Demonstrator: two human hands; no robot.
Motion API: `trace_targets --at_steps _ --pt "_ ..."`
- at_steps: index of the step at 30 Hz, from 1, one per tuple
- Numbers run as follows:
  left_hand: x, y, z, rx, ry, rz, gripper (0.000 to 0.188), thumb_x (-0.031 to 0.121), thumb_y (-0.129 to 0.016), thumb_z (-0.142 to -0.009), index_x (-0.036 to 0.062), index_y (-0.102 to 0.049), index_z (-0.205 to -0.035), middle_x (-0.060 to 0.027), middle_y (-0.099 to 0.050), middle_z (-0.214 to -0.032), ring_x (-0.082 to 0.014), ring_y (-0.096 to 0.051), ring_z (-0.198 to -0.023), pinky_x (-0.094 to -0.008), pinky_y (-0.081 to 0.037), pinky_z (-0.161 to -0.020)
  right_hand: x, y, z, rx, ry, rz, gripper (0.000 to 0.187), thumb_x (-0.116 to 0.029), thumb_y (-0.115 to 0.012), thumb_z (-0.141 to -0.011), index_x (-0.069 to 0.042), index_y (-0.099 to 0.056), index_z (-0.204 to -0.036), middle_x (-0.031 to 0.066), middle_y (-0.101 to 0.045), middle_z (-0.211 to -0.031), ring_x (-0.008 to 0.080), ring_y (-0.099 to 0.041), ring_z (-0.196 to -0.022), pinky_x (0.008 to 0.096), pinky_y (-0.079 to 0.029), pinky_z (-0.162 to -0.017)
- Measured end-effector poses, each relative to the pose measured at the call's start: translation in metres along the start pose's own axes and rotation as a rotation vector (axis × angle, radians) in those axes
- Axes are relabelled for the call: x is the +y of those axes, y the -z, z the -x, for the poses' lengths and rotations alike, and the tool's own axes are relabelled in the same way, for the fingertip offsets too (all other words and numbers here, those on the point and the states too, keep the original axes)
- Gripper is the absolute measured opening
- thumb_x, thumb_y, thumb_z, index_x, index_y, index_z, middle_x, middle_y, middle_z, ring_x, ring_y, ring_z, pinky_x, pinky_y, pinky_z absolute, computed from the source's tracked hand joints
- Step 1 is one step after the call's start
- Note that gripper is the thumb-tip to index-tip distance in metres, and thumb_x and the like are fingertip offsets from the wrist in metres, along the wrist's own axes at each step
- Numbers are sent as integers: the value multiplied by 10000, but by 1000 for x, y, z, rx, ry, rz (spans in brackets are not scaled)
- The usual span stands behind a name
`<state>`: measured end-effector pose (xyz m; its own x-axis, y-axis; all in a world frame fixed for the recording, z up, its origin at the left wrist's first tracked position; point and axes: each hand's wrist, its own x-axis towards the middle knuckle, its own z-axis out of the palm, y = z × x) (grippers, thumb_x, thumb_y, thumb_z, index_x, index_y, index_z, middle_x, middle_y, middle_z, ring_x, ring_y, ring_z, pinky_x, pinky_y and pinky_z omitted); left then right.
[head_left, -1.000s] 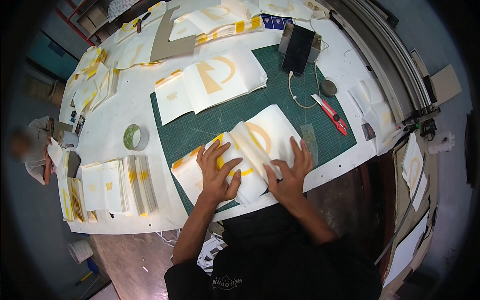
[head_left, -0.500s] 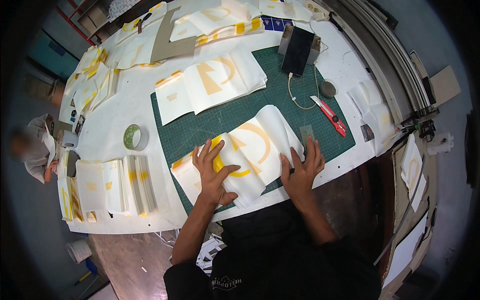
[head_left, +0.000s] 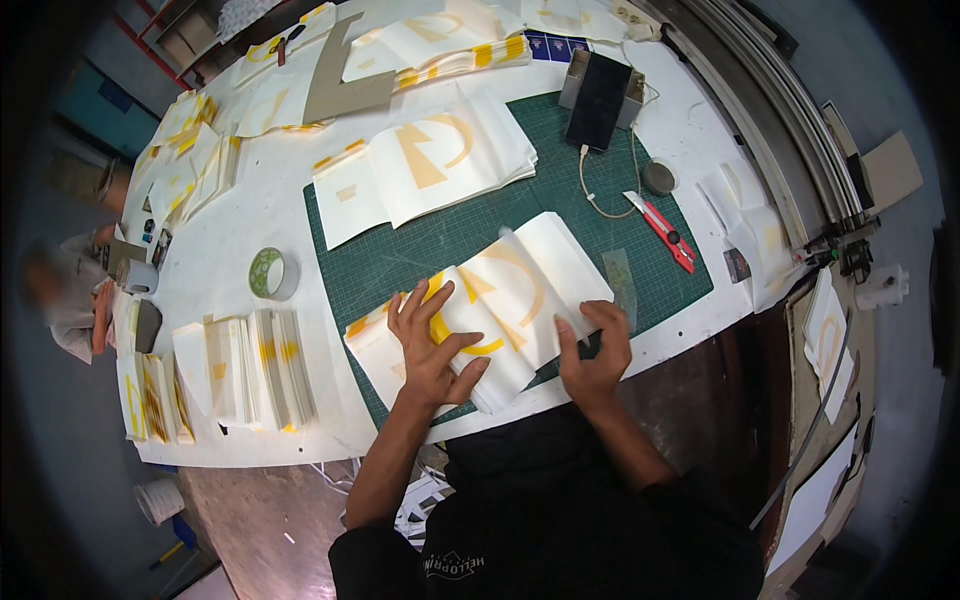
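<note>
A stack of folded printed sheets [head_left: 497, 285], white with yellow and tan shapes, lies on the green cutting mat [head_left: 440, 215] at its near edge. My left hand [head_left: 432, 350] rests on the left part of the stack, fingers spread and open. At the lower right corner of the sheets is my right hand [head_left: 597, 360], its fingers bent and its thumb apart from them at the paper's edge. A translucent strip [head_left: 619, 275] lies on the mat just beyond the right fingers. A red utility knife [head_left: 663, 230] lies farther right.
A second stack of printed sheets [head_left: 420, 165] lies farther back. A phone [head_left: 599, 100] leans on a box, with a cable attached. Green tape [head_left: 272, 274] and upright folded stacks [head_left: 245, 370] stand at left. A long metal machine [head_left: 770, 130] borders the right. Another person [head_left: 78, 285] is far left.
My right hand has drawn in from the translucent strip to the sheets' corner, its fingers now more bent. The curled right panel of the top sheet lies flatter. My left hand stays in place.
</note>
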<state>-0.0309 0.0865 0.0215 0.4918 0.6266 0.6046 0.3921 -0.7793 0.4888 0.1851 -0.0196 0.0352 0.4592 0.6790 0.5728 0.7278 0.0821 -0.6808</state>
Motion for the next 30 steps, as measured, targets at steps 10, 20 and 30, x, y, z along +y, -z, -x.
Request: trace_targets --at_steps 10,20,30 --pt "0 -3 1 10 1 1 262 415 -697 -812 180 -798 -870 -251 -557 -1473 -455 -367 -1482 -673 -135 -1206 28 7 -3 -7 106 208 244 -3 -787 -840 -8 -704 -1069 197 -717 -1079 388 -655 -1125 523 -411 -1000" --pt "0 -2 -1 4 -2 6 245 395 -708 -800 179 -796 -872 -251 -552 -1475 -453 -363 -1479 -669 -146 -1205 29 -2 2 -81 7 206 278 -195 -807 -842 -71 -728 -1079 271 -424 -1569 480 -356 -1470 617 -241 -1150" --pt "6 -4 -2 -90 -8 -79 448 234 -703 -740 230 -790 -1179 -250 -422 -1594 -446 -261 -1538 -665 -80 -1221 -33 3 2 -400 117 -107 208 -110 -801 -820 -109 -722 -1013 191 -579 -1459 441 -457 -1409 549 -288 -1166"
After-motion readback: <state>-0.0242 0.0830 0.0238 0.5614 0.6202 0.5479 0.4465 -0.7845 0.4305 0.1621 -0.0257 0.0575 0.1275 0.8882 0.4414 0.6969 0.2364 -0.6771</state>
